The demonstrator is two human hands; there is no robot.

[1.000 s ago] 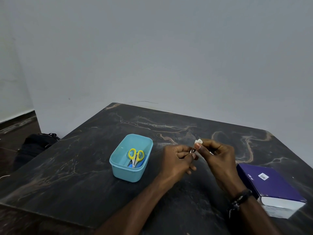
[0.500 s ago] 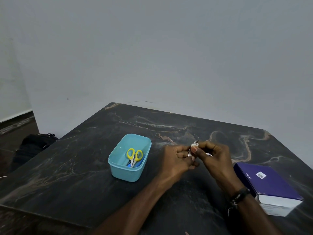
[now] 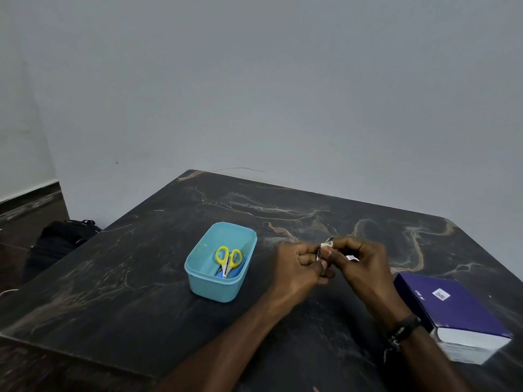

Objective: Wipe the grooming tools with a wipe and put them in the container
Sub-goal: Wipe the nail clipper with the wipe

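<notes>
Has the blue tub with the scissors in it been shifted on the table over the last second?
No. The tub sits at the same spot against the table's marble veins; its small drift in the picture matches the whole view, so the camera moved.

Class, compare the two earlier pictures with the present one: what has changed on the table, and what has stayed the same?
Little changed. The right hand went on rubbing the white wipe along the small metal tool, which the left hand still pinches; nothing was let go. The scissors stay in the blue container, and the purple box stays put.
</notes>
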